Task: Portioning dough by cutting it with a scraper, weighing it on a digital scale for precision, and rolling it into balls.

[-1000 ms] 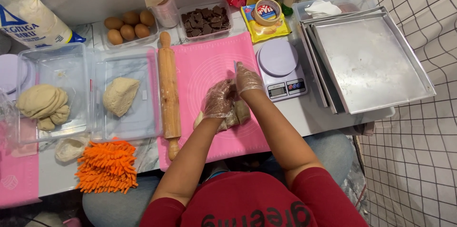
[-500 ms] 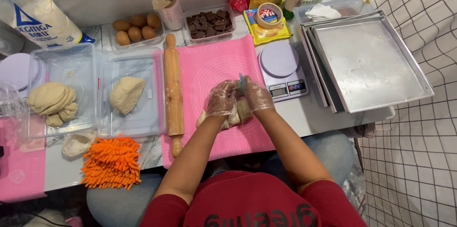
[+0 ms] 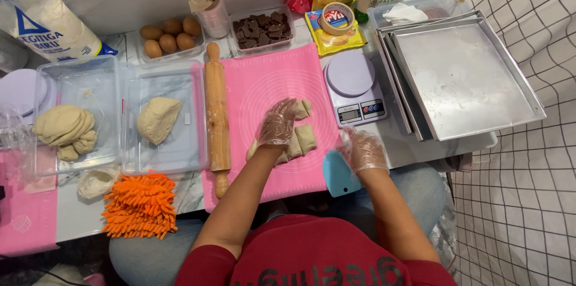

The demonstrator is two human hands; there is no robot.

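Pink silicone mat (image 3: 282,76) on the bench carries cut dough pieces (image 3: 300,141); the gloved left hand (image 3: 278,123) rests spread open upon them, while the gloved right hand (image 3: 363,150) grips a blue scraper (image 3: 338,176) beside the scale (image 3: 354,87)

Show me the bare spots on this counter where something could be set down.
Free: the upper part of the pink mat between the rolling pin and the scale; the metal tray; the left tub above its dough. Crowded: the mat's middle, where the left hand rests on dough pieces, and the back row of ingredients.
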